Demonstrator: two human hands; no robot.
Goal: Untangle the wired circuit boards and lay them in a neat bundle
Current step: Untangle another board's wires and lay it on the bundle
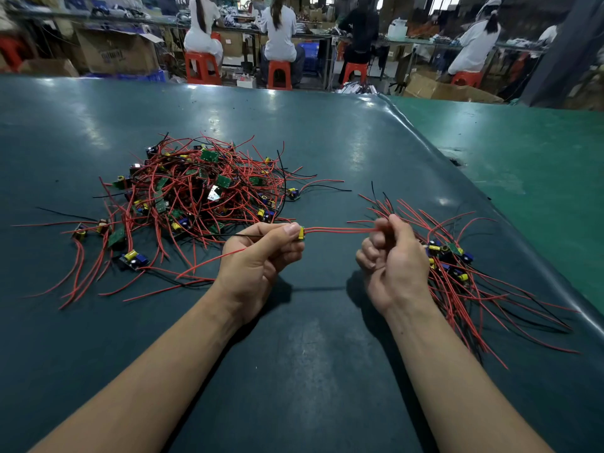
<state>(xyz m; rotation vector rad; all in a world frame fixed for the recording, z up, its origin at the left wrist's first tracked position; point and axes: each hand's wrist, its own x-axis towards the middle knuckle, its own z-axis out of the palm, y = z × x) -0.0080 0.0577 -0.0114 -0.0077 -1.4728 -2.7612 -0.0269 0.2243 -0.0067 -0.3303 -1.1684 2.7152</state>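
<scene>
Left hand (261, 253) fingers pinch a small yellow-capped circuit board (301, 233), right hand (392, 256) fingers clamp its red wires (340, 229); recommend keeping them taut and straight.

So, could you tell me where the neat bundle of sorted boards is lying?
In the head view the neat bundle lies on the table at the right, just beyond the right hand, opposite the tangled pile.

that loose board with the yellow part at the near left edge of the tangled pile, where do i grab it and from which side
Probably pinch the circuit board by its body across the short edges, coming from above on the near side. It lies flat at the tangled pile's near edge, with its red wires trailing off, so lifting the rigid board should drag fewer neighbours than pulling a wire.
</scene>
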